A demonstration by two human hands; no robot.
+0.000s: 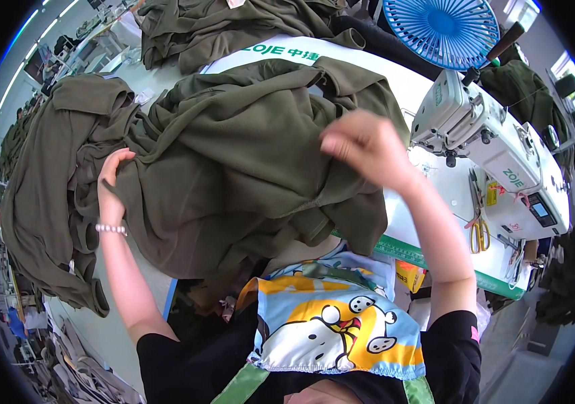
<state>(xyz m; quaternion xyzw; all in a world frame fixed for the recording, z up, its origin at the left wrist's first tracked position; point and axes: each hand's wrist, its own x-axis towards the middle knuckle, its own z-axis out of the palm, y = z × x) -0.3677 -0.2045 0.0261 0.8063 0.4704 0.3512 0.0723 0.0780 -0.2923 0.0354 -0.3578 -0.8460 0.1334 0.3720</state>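
Garment (254,148) over table's (452,195) near edge; my left hand (106,200) clasps it, right hand (367,147) apart, blurred, grip unclear.

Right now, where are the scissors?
In the head view, the yellow-handled scissors lie right of the right forearm, on the white tabletop beside the sewing machine.

olive-green garment (233,148) | rumpled (many soft folds) | across white worktop (454,192), overhanging near edge

Right fingers (361,129) blurred, contact with olive garment (233,135) unclear; blue fan (441,42) cut off by top edge.
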